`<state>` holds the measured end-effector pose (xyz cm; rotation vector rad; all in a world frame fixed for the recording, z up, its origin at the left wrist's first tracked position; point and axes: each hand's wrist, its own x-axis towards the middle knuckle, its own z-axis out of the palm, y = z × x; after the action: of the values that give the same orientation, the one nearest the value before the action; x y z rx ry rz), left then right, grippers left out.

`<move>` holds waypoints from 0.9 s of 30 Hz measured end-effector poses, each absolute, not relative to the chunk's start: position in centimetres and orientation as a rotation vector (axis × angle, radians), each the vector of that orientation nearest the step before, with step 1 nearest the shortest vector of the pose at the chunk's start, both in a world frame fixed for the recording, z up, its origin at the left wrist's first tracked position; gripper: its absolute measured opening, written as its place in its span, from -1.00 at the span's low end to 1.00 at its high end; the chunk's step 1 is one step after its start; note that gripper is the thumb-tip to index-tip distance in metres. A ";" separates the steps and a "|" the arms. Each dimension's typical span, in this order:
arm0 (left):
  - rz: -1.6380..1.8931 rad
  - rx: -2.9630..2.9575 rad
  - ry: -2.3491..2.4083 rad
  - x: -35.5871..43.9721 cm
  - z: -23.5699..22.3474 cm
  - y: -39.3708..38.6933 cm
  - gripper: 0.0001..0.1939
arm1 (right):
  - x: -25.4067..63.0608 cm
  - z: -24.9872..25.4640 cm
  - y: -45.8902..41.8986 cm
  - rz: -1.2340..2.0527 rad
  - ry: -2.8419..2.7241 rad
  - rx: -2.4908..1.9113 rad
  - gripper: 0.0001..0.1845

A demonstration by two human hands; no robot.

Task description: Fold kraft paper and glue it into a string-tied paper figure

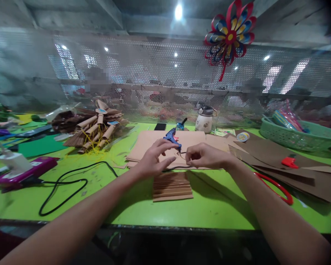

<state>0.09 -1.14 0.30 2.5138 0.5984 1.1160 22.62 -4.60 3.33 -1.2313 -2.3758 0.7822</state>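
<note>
My left hand (154, 158) reaches over the brown paper sheets (143, 141), its fingers and thumb apart with nothing between them. Just beyond its fingertips is a blue glue gun (171, 137) with a red trigger. My right hand (206, 156) is closed, thumb and fingers pinched together near the glue gun's black cord (178, 168). Whatever is in that pinch is too small or hidden to make out. On the table below both hands lies a piece of pleated brown paper (172, 187), its folds running crosswise.
A purple power strip (24, 173) with a white plug and looping cord sits left. Behind it are folded brown paper pieces (99, 127) with yellow string. Right are dark brown sheets (278, 162), a red ring (276, 189) and a green basket (306, 138). A white jar (204, 121) stands behind.
</note>
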 end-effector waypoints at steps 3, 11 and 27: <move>0.988 2.584 0.583 0.4 0.5 -1.9 -0.51 | 21.5 2.9 -4.8 1.139 -2.214 -1.088 -0.84; 0.482 2.602 0.550 -0.5 0.9 -1.2 -0.71 | 20.9 2.7 -4.8 1.229 -2.095 -1.030 -0.75; 0.311 2.110 1.228 -14.7 3.9 -4.6 -0.65 | 21.0 3.0 -6.7 1.043 -2.574 -0.962 -0.76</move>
<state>-14.70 -4.62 3.95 2.1102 1.2282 0.3112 20.97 -6.74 2.96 -0.9619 -2.5741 1.0425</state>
